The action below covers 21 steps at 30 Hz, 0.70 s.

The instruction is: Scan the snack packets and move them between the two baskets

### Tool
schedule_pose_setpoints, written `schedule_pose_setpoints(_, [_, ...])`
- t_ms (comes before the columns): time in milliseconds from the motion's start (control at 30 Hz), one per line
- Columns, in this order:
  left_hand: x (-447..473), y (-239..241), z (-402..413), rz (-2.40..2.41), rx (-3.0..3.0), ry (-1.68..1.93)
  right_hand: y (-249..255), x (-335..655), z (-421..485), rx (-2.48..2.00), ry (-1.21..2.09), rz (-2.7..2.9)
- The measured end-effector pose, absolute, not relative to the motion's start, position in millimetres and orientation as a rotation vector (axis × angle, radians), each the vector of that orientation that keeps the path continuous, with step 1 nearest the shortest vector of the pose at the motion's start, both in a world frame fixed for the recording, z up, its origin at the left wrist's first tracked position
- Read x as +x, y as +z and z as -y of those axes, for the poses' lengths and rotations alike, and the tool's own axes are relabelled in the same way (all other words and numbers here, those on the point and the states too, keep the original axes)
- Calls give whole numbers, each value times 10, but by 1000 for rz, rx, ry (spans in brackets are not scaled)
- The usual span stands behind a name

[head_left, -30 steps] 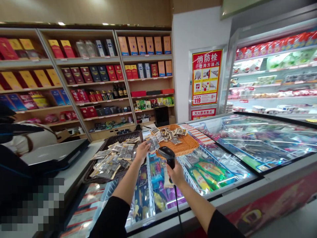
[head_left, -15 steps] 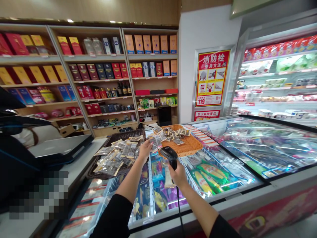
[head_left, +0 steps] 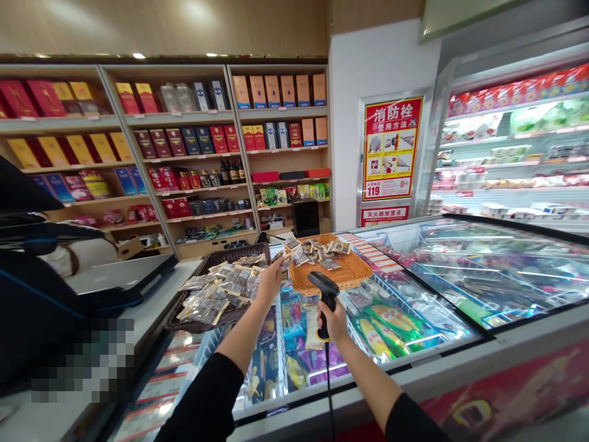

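Observation:
My right hand [head_left: 334,322] grips a black corded barcode scanner [head_left: 324,294], its head aimed toward the baskets. My left hand [head_left: 271,279] is raised between the two baskets, fingers pinched on a small clear snack packet [head_left: 284,261]. A dark wicker basket [head_left: 216,261] heaped with several similar packets sits to the left of that hand. An orange woven basket [head_left: 343,273] with a few packets sits just right of it. Both baskets rest on the glass lid of a chest freezer [head_left: 414,307].
A grey laptop [head_left: 117,279] lies on the white counter at left, beside a person in dark clothing [head_left: 37,288]. Wall shelves [head_left: 184,153] of boxed goods stand behind. An open chiller [head_left: 510,147] fills the right. A red fire-hydrant poster [head_left: 391,147] hangs on the white wall.
My left hand has moved slightly up and toward the orange basket with the packet. The scanner has shifted a little right, and the view has drifted right and down.

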<state>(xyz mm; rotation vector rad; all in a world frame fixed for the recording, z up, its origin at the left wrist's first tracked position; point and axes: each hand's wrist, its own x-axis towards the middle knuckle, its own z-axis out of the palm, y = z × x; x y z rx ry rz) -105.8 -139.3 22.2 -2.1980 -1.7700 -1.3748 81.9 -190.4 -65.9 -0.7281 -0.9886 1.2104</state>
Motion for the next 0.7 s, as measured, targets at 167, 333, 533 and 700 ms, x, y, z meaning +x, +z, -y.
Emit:
schedule_pose_setpoints(167, [-1392, 451, 1597, 1785, -1934, -981, -663, 849, 1869, -781, 1211, 885])
schedule_pose_setpoints(333, [-1940, 533, 1660, 2107, -1745, -426, -661, 844, 1879, -814, 1182, 891])
schedule_pose_setpoints(533, [-1887, 710, 1475, 2053, -1781, -629, -491, 1137, 1686, -822, 1127, 850])
schedule_pose_setpoints(700, [-1213, 709, 968, 1854, -2126, -972, -433, 1559, 1354, -959, 1019, 815])
